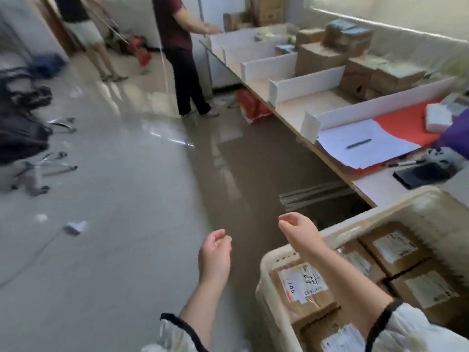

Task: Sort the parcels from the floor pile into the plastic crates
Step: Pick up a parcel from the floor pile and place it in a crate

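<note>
1. Parcels (302, 288) in brown cardboard with white labels lie packed side by side in the cream plastic crate (279, 252), just below and to the right of your right hand (297, 229).
2. Your right hand hovers over the crate's outer corner, fingers loosely curled and holding nothing. Its forearm crosses above the rim and the labelled boxes.
3. Your left hand (215, 255) hangs just to the left of the right one, over the glossy floor (127, 199) and apart from the crate. Its fingers are loosely curled too, and it is empty.
4. Beyond your right hand a long bench (299, 102) runs away from you, split into bays by white dividers (304, 85).
5. Up and to the right of that hand, white papers (375, 133) with a pen (359, 143) on top lie over a red sheet (406, 123).
6. Farther along the bench, cardboard boxes (319, 57) are stacked against the wall.
7. Well ahead of your left hand, a person in a dark red shirt (175, 47) stands at the bench's far end, one hand over a divider. A second person (81, 34) stands farther left, only partly in view.
8. To the left of your left hand a paper scrap (74, 227) lies on the floor. Dark bags (20, 128) sit farther off, too blurred to tell apart.
</note>
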